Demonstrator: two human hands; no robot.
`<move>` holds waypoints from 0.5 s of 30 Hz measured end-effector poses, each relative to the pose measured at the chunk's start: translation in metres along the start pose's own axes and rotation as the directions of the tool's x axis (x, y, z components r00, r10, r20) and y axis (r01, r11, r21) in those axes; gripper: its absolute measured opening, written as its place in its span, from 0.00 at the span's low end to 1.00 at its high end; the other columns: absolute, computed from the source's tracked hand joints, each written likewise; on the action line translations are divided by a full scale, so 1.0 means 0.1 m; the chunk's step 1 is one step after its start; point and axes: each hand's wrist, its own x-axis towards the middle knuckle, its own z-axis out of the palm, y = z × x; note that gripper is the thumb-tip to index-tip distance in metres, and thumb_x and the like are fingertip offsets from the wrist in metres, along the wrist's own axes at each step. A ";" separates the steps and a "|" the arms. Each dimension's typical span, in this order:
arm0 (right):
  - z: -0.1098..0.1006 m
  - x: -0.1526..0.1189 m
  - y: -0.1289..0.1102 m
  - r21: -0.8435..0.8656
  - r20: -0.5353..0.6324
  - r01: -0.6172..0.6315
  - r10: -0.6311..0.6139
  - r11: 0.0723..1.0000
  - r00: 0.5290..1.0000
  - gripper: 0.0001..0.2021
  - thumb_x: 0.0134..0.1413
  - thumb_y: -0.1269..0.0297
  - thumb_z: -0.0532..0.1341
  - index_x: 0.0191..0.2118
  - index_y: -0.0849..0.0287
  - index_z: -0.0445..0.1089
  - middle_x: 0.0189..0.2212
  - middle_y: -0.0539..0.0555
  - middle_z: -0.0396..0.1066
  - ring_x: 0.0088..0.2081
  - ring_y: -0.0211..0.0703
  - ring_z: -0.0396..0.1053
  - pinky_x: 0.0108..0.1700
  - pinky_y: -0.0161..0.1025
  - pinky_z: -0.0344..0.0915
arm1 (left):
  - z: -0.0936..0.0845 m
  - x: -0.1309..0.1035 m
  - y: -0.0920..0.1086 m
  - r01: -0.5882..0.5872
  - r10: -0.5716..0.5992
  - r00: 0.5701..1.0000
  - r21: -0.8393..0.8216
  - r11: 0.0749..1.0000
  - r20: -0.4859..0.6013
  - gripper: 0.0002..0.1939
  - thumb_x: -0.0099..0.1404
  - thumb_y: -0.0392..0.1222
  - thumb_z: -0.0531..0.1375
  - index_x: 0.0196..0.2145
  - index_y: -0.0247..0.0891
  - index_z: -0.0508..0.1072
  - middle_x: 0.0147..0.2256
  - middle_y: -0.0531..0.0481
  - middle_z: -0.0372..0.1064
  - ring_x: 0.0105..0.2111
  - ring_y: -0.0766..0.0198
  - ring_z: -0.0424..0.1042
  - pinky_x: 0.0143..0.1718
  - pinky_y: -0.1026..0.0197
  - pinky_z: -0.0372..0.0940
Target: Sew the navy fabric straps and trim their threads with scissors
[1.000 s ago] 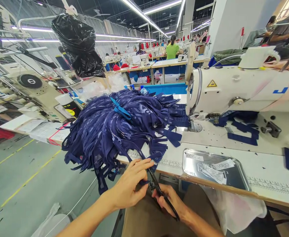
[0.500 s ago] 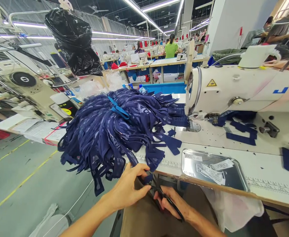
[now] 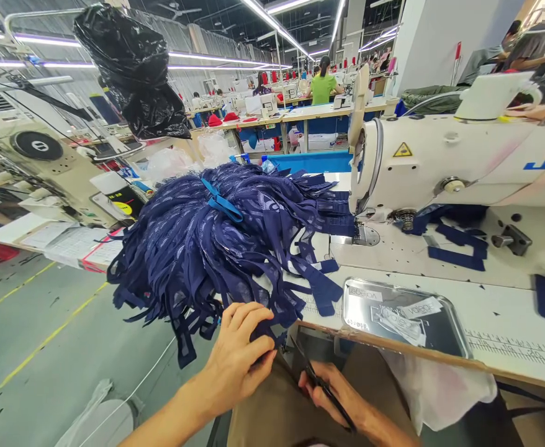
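Note:
A large heap of navy fabric strips (image 3: 184,236), tied at the top with a blue band (image 3: 221,202), lies on the sewing table with its ends hanging over the front edge. My left hand (image 3: 239,357) is closed at the lower front of the heap, fingers curled on a navy strip end; the fingers partly hide it. Just to the right, above my lap, my right hand (image 3: 337,394) grips black scissors (image 3: 307,360). Their blades point up and left, apart from the strip in my left hand.
A white sewing machine (image 3: 407,167) stands on the right, with navy pieces under its needle area. In front of it sits a metal tray (image 3: 393,310) holding paper labels. A black plastic bag (image 3: 130,71) hangs at upper left. Further back, a person in green (image 3: 323,87) sits among machines.
My right hand and the scissors have drawn down and right, away from the strip. My left hand has shifted slightly left, its fingers now curled closer together.

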 end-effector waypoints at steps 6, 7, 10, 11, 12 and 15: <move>-0.07 0.14 -0.11 -0.016 0.043 0.110 -0.110 0.994 0.993 0.35 0.43 0.31 0.42 0.27 0.62 0.64 0.19 0.49 0.57 0.20 0.35 0.53 0.22 0.33 0.50 | -0.01 0.01 0.00 0.012 0.010 0.967 -0.083 0.996 0.255 0.07 0.51 0.27 0.52 0.25 0.38 0.59 0.43 0.50 0.67 0.47 0.60 0.61 0.51 0.47 0.43; -0.05 0.15 -0.11 -0.023 0.021 0.100 -0.099 0.995 0.995 0.35 0.41 0.30 0.42 0.25 0.62 0.64 0.17 0.48 0.56 0.19 0.34 0.53 0.21 0.33 0.50 | 0.02 0.00 -0.01 0.025 0.000 0.963 -0.089 0.996 0.268 0.08 0.50 0.27 0.51 0.25 0.38 0.58 0.39 0.52 0.69 0.44 0.62 0.63 0.50 0.48 0.44; 0.03 0.12 -0.08 -0.026 -0.047 0.039 -0.041 0.999 0.998 0.35 0.35 0.28 0.45 0.19 0.61 0.61 0.14 0.46 0.53 0.17 0.32 0.51 0.18 0.32 0.47 | 0.07 -0.05 -0.03 0.050 -0.029 0.969 -0.080 0.996 0.245 0.08 0.48 0.26 0.50 0.22 0.37 0.55 0.26 0.56 0.68 0.31 0.67 0.65 0.44 0.54 0.49; 0.05 0.09 -0.06 -0.017 -0.059 0.020 -0.021 1.000 0.998 0.35 0.34 0.27 0.45 0.18 0.61 0.60 0.13 0.46 0.52 0.16 0.32 0.50 0.18 0.31 0.47 | 0.08 -0.07 -0.03 0.056 -0.038 0.973 -0.072 0.996 0.230 0.08 0.48 0.26 0.50 0.22 0.37 0.55 0.24 0.57 0.66 0.28 0.68 0.64 0.42 0.55 0.50; 0.07 0.06 -0.05 -0.008 -0.064 0.006 -0.006 1.000 0.998 0.34 0.34 0.27 0.45 0.18 0.60 0.59 0.13 0.46 0.52 0.16 0.32 0.50 0.18 0.31 0.47 | 0.07 -0.09 -0.03 0.061 -0.046 0.975 -0.064 0.996 0.216 0.08 0.49 0.26 0.50 0.22 0.37 0.56 0.23 0.57 0.65 0.26 0.69 0.63 0.41 0.56 0.51; 0.09 -0.05 -0.01 -0.003 -0.060 -0.039 0.039 0.999 0.997 0.33 0.39 0.29 0.43 0.22 0.60 0.60 0.16 0.48 0.54 0.19 0.34 0.52 0.20 0.32 0.50 | 0.06 -0.13 -0.01 0.059 -0.053 0.985 -0.030 0.998 0.162 0.03 0.52 0.31 0.53 0.26 0.37 0.61 0.24 0.56 0.66 0.25 0.69 0.63 0.43 0.54 0.50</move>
